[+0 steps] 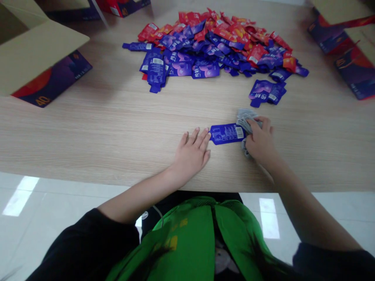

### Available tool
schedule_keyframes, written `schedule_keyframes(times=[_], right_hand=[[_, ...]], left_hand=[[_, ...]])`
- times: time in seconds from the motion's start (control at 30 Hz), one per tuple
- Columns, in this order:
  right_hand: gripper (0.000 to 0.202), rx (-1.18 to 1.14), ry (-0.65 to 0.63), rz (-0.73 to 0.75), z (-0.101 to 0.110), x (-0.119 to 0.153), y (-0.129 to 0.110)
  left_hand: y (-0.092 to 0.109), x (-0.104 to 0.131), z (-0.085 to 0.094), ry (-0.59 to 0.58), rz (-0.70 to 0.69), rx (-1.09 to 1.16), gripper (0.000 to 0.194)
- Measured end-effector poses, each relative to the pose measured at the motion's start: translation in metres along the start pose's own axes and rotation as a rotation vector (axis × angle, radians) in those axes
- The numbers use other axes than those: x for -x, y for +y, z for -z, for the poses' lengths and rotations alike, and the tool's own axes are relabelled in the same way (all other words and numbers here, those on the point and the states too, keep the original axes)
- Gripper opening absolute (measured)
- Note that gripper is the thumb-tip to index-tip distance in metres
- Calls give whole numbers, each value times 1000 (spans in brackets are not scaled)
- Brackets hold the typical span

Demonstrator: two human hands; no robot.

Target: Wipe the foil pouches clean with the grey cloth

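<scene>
A purple sachet (227, 134) lies flat on the table in front of me, its printed side with a barcode facing up. My left hand (193, 150) rests flat, fingers stretched out, with the fingertips at the sachet's narrow left end. At the other end, my right hand (260, 138) grips a bunched grey cloth (247, 115) that covers the sachet's right edge. Just beyond, two or so purple sachets (263, 91) lie together, apart from the big pile.
A heap of red sachets (234, 29) and purple sachets (205, 70) spreads across the back of the table (88, 136). An open carton (55, 78) stands at the left; other cartons (356, 68) stand at the right. The table's front edge is close to my body.
</scene>
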State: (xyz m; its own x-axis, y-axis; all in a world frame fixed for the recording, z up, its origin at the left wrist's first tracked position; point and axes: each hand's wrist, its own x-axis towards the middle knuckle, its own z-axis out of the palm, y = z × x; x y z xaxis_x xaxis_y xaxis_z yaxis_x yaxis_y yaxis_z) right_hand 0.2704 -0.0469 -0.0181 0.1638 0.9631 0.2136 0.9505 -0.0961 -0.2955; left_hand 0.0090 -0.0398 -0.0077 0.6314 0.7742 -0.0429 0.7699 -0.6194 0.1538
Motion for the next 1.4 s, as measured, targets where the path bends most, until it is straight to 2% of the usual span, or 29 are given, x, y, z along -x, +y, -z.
schedule_keyframes(times=[0.1,0.23,0.33,0.43,0.53,0.73,0.83,0.9,1.0,1.07,1.13,1.2,1.3,1.4], right_hand=[[54,-110,101,9,6,-5,-4],[55,-231,210,187,8,-10,-38],[53,-215,114,304,-4,-6,-72],[51,-103,-25,299,-18,3,-90],[53,4,-48,227,-18,10,-80],[59,69,-14,95,-4,13,-23],[57,29,0,76,-4,12,-8],[55,-77,42,65,-2,15,-2],[53,-219,89,53,3,30,2],[51,-233,83,57,7,44,2],[49,-200,59,73,8,56,1],[48,-139,32,97,4,57,-3],[50,-27,-3,130,-7,34,-14],[53,42,-22,148,-21,-12,-30]], left_hand=[[-1,0,-1,-9,-7,-2,61],[-1,0,-1,-22,-8,-21,61],[0,0,3,-34,9,-29,59],[2,-1,7,-54,15,-27,59],[4,-1,9,-67,15,-25,59],[3,-1,3,-38,15,-36,58],[0,-3,4,7,-9,-35,57],[-2,-6,10,38,-30,-20,54],[-1,-10,20,95,-27,9,44],[2,-12,20,132,-90,11,43],[6,-15,14,121,-210,1,48],[9,-21,3,65,-217,-16,54],[4,-36,-10,42,-137,-36,62],[-12,-60,-13,80,-14,-32,68]])
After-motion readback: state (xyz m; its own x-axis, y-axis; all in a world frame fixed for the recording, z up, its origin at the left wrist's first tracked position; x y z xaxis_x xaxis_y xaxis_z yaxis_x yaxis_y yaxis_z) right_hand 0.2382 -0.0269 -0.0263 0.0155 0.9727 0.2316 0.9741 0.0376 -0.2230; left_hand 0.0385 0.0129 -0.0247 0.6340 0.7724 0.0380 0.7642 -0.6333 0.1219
